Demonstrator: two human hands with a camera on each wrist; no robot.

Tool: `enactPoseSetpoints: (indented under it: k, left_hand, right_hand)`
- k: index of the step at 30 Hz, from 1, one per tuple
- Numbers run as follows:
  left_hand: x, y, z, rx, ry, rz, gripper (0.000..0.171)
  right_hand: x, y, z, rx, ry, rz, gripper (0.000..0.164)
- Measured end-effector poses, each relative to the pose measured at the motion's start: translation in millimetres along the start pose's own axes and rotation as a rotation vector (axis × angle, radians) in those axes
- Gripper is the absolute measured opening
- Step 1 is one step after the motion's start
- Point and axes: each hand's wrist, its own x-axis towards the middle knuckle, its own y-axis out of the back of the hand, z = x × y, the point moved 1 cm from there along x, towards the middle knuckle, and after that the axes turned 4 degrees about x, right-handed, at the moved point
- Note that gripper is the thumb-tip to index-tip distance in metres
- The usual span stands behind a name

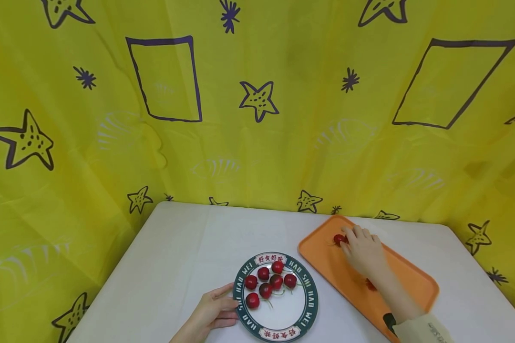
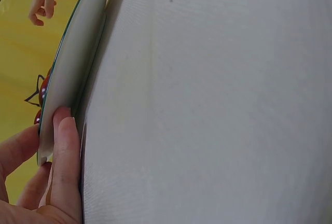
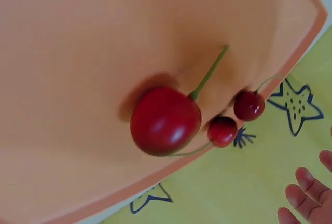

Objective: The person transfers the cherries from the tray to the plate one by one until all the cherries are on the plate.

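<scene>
My left hand (image 1: 214, 308) holds the left rim of a round white plate (image 1: 310, 297) with a dark green, lettered border. In the left wrist view its thumb (image 2: 19, 149) lies at the rim's upper side and fingers (image 2: 66, 156) press the underside. Several red cherries (image 1: 265, 289) with stems lie on the plate. Over the orange tray (image 1: 326, 255), my right hand (image 1: 365, 252) reaches down beside a cherry (image 1: 339, 239). The right wrist view shows a large near cherry (image 3: 166, 121) and two smaller ones (image 3: 249, 105) on the tray, with spread fingertips (image 3: 305, 175) apart from them.
A white table (image 1: 189, 247) carries both plate and tray, the tray lying slantwise right of the plate. A black oval mark (image 1: 388, 320) shows near the tray's close end, partly behind my right forearm. A yellow curtain (image 1: 223, 143) with starfish drawings hangs around the table's back and sides.
</scene>
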Motion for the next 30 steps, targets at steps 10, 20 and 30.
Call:
enactPoseSetpoints:
  k: [10, 20, 30]
  left_hand:
    - [2.2, -0.2, -0.7, 0.005, 0.002, 0.013, 0.063]
    - [3.5, -0.5, -1.7, 0.006, 0.006, 0.016, 0.063]
    - [2.4, -0.5, -2.0, -0.002, 0.006, 0.011, 0.063]
  right_hand:
    - [0.3, -2.5, 32.0, -0.021, -0.08, -0.131, 0.044]
    - [0.0, -16.9, 53.1, -0.034, -0.107, -0.202, 0.035]
    - [1.3, -30.4, 66.9, -0.001, -0.148, -0.284, 0.031]
